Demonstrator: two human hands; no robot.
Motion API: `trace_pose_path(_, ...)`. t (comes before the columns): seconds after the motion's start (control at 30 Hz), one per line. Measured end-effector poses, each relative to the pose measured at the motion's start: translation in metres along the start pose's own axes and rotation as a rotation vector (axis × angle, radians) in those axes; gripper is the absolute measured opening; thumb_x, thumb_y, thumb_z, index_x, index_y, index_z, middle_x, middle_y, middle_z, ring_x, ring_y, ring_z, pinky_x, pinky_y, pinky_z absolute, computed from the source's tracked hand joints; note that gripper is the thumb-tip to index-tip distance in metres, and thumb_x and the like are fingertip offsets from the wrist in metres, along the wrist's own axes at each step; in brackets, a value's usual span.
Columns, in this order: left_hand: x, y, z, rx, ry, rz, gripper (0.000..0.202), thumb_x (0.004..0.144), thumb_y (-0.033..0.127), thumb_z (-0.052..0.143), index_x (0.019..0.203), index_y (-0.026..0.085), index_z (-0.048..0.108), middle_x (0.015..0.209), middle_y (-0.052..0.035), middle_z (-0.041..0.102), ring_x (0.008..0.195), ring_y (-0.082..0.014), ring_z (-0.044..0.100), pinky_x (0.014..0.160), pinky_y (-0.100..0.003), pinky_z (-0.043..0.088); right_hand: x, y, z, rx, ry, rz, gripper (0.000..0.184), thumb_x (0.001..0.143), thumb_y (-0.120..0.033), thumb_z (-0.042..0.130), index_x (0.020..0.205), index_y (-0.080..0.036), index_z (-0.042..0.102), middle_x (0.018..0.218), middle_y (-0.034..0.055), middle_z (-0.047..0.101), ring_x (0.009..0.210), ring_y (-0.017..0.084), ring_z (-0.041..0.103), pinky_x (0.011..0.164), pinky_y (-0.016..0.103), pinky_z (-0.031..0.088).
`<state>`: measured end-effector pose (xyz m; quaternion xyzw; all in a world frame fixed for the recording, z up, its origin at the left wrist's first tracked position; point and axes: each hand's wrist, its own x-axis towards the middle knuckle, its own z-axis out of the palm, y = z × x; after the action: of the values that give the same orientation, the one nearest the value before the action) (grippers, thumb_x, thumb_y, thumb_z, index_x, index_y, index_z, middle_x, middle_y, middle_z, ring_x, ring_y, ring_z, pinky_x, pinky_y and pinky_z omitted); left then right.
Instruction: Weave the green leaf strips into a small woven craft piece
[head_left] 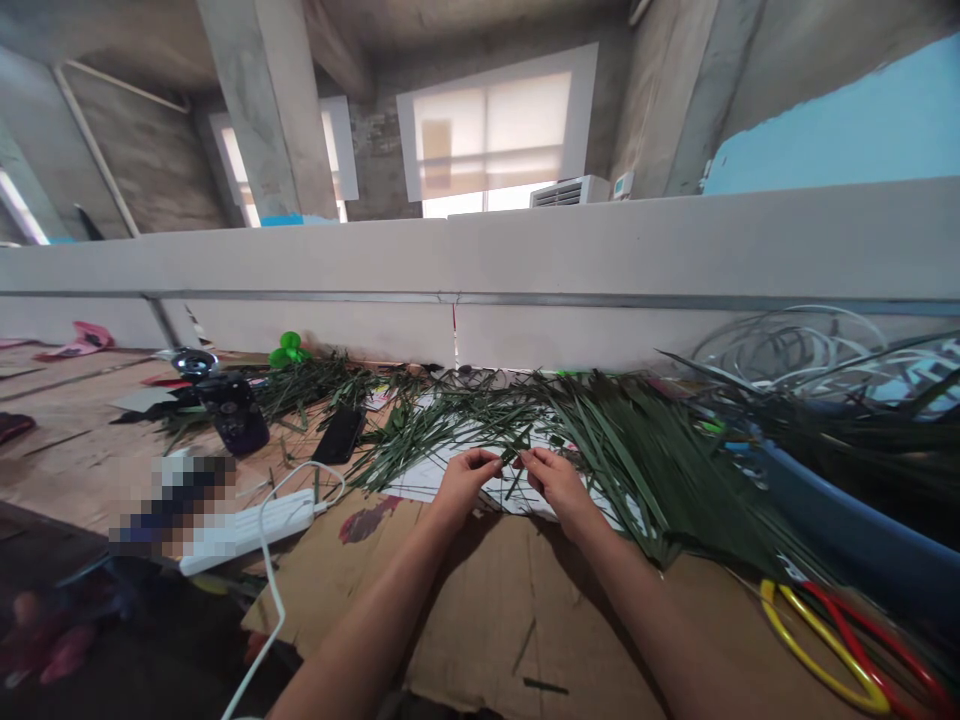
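Observation:
Both my hands meet over the middle of the work table, pinching a small piece of green leaf strip (517, 442) between them. My left hand (474, 478) has thumb and forefinger pressed together at the strip's left side. From the other side, my right hand (553, 478) pinches it the same way. White paper (420, 470) lies beneath, strewn with cut green leaf strips (405, 440). To the right of my right hand spreads a thick pile of long green leaves (660, 470). The exact shape of the held piece is too small to make out.
Scissors (825, 640) with red and yellow handles lie at the right, near a blue tub (847, 520). Cardboard (480, 610) covers the front. Left are a phone (341, 435), a dark cup (234, 415) and a white power strip (251, 530) with its cable. A white partition (525, 260) stands behind.

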<state>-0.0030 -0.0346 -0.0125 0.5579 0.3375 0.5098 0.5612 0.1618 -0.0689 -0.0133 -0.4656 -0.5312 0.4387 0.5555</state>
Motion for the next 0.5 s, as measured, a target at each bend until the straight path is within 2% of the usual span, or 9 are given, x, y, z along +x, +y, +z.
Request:
trace_pose_path(0.1, 0.0001, -0.0011, -0.0003, -0.004, 0.009, 0.003, 0.04, 0.053, 0.053, 0.089, 0.065, 0.018, 0.073, 0.064, -0.004, 0.068, 0.066, -0.0179, 0.059, 0.075, -0.033, 0.048, -0.0007, -0.0019, -0.0011, 0.006, 0.04, 0.0, 0.051, 0.072, -0.07, 0.067, 0.075, -0.019, 0.065, 0.048, -0.0073, 0.038, 0.047, 0.011, 0.028, 0.047, 0.027, 0.016)
trace_pose_path(0.2, -0.0004, -0.001, -0.0006, -0.006, 0.008, -0.005, 0.045, 0.052, 0.057, 0.088, 0.067, 0.018, 0.073, 0.065, -0.0039, 0.067, 0.067, -0.0181, 0.06, 0.075, -0.033, 0.048, -0.0012, -0.0042, -0.002, 0.053, 0.101, 0.041, 0.05, 0.073, -0.068, 0.067, 0.081, -0.019, 0.067, 0.052, -0.0053, 0.048, 0.045, 0.01, 0.029, 0.047, 0.027, 0.017)
trace_pose_path(0.37, -0.0042, 0.0001, 0.0011, 0.005, -0.056, -0.053, 0.049, 0.052, 0.06, 0.088, 0.07, 0.016, 0.074, 0.065, -0.0039, 0.068, 0.067, -0.0175, 0.061, 0.074, -0.03, 0.048, 0.0002, -0.0065, 0.0008, 0.129, 0.094, 0.008, 0.048, 0.054, -0.053, 0.085, 0.084, -0.019, 0.07, 0.064, -0.0021, 0.062, 0.06, 0.015, 0.049, 0.058, 0.028, 0.035)
trace_pose_path(0.5, -0.0056, -0.0012, 0.0034, 0.01, -0.109, -0.102, 0.055, 0.054, 0.066, 0.084, 0.073, 0.015, 0.075, 0.069, -0.0055, 0.069, 0.066, -0.017, 0.061, 0.071, -0.029, 0.046, 0.0024, -0.0042, 0.0015, 0.149, 0.113, -0.015, 0.042, 0.051, -0.052, 0.085, 0.072, -0.018, 0.07, 0.065, -0.0008, 0.063, 0.067, 0.018, 0.053, 0.068, 0.031, 0.04)
